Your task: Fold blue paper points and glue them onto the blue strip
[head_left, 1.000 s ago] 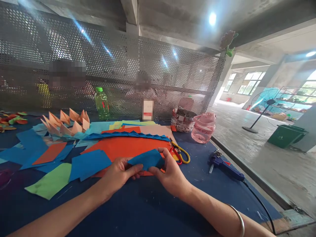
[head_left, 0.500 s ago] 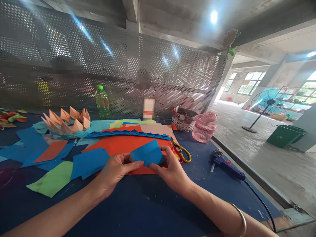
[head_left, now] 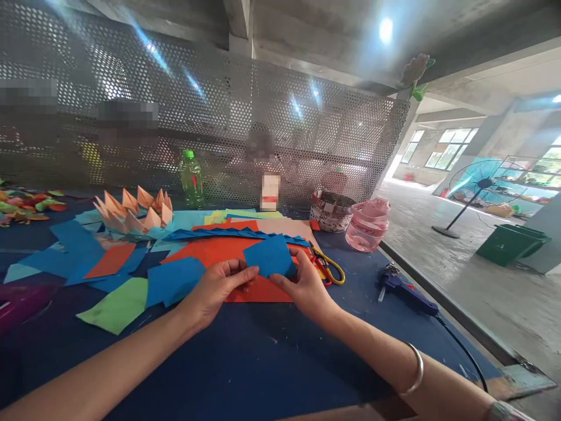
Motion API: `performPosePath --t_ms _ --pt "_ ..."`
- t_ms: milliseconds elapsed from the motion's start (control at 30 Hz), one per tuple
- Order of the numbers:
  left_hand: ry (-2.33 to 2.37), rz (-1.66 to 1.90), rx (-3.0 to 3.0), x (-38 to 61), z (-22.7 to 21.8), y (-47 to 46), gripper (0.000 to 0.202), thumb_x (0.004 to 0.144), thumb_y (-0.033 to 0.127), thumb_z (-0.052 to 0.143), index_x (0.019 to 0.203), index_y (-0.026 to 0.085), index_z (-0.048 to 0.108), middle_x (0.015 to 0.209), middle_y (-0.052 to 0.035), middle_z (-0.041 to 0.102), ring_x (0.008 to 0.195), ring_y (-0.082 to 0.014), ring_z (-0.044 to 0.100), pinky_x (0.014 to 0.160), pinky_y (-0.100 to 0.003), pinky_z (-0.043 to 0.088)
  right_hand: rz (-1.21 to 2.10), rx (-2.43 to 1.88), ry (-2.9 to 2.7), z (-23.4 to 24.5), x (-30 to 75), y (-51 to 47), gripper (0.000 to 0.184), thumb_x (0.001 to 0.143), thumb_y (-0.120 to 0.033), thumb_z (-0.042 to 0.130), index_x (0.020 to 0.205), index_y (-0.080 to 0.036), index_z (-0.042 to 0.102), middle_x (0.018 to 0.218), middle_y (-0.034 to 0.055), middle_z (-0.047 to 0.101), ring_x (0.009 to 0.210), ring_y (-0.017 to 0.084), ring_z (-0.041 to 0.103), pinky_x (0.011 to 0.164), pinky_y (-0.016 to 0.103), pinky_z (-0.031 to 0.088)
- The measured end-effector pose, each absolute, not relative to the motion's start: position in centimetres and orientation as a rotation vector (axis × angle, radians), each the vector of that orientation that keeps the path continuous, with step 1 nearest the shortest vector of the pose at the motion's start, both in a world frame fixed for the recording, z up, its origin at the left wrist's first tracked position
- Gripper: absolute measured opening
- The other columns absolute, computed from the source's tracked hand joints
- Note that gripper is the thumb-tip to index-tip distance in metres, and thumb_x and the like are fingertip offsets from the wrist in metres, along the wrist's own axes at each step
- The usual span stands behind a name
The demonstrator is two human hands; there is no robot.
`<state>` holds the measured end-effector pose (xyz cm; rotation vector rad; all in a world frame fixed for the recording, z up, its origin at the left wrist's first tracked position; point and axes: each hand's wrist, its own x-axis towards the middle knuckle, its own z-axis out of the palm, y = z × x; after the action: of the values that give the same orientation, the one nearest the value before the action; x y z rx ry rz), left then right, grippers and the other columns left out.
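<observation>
My left hand point(head_left: 217, 288) and my right hand point(head_left: 307, 286) both pinch the lower edge of a small blue paper piece point(head_left: 269, 255), holding it tilted up above an orange sheet point(head_left: 219, 252) on the dark blue table point(head_left: 245, 362). Each hand has thumb and fingers closed on the paper. A silver bangle point(head_left: 414, 368) sits on my right wrist. Scissors with yellow and red handles point(head_left: 326, 268) lie just right of my right hand.
Loose blue, orange and green paper pieces point(head_left: 120, 304) lie at left, with folded orange paper shapes point(head_left: 131, 213) behind. A green bottle point(head_left: 191, 178), a woven basket point(head_left: 331, 211), a pink jar point(head_left: 367, 225) and a blue glue gun point(head_left: 405, 289) stand about. A perforated metal screen point(head_left: 197, 117) backs the table.
The blue paper piece has been raised from lying nearly flat to tilted upright between my fingers. Both hands have shifted slightly away from me. The camera has panned a little left.
</observation>
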<state>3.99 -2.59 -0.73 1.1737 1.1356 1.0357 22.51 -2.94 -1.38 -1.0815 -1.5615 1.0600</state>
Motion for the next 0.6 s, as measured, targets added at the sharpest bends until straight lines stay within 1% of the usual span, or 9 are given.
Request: performPosePath --t_ms 133,267,367,467,600 --pt "1.054 1.069 1.128 3.3 -1.2 -1.8 0.026 0.064 0.038 0.078 0.074 0.016 0.068 0.068 0.0001 0.065 0.064 -0.0117 0.055 0.062 -0.023 0.041 1.009 -1.088 -1.580 -1.0 20.8 -2.6 0.045 0.073 -0.032 0.066 0.111 -0.019 0.045 0.080 0.0006 0.063 0.067 0.015 0.056 0.061 0.026 0.043" --pt "1.051 1.125 1.099 2.9 -1.3 -1.3 0.024 0.062 0.036 0.079 0.069 0.016 0.068 0.064 0.0007 0.065 0.062 -0.0114 0.055 0.061 -0.023 0.040 0.965 -1.073 -1.605 -1.1 19.5 -2.4 0.041 0.073 -0.030 0.064 0.109 -0.019 0.047 0.083 0.0016 0.063 0.070 0.015 0.057 0.064 0.027 0.045" --pt "1.053 1.137 1.090 2.9 -1.2 -1.4 0.025 0.062 0.035 0.079 0.075 0.015 0.070 0.067 -0.0002 0.066 0.062 -0.0115 0.055 0.063 -0.023 0.041 0.984 -1.093 -1.589 -1.6 19.4 -2.2 0.037 0.074 -0.030 0.063 0.105 -0.018 0.048 0.082 0.0015 0.063 0.069 0.015 0.056 0.063 0.027 0.045" --pt "1.058 1.158 1.103 3.1 -1.2 -1.6 0.027 0.064 0.035 0.078 0.080 0.015 0.071 0.072 -0.0018 0.067 0.063 -0.0117 0.055 0.066 -0.024 0.042 0.973 -1.082 -1.605 -2.2 19.8 -2.3 0.032 0.075 -0.029 0.062 0.102 -0.019 0.048 0.077 -0.0007 0.061 0.065 0.013 0.054 0.062 0.026 0.045" --pt "1.047 1.161 1.127 3.3 -1.4 -1.8 0.028 0.067 0.037 0.076 0.083 0.015 0.071 0.073 -0.0028 0.067 0.065 -0.0122 0.055 0.067 -0.025 0.042 0.995 -1.034 -1.626 -2.1 20.4 -3.0 0.031 0.078 -0.023 0.059 0.106 -0.019 0.046 0.077 -0.0009 0.062 0.069 0.014 0.057 0.066 0.026 0.046"
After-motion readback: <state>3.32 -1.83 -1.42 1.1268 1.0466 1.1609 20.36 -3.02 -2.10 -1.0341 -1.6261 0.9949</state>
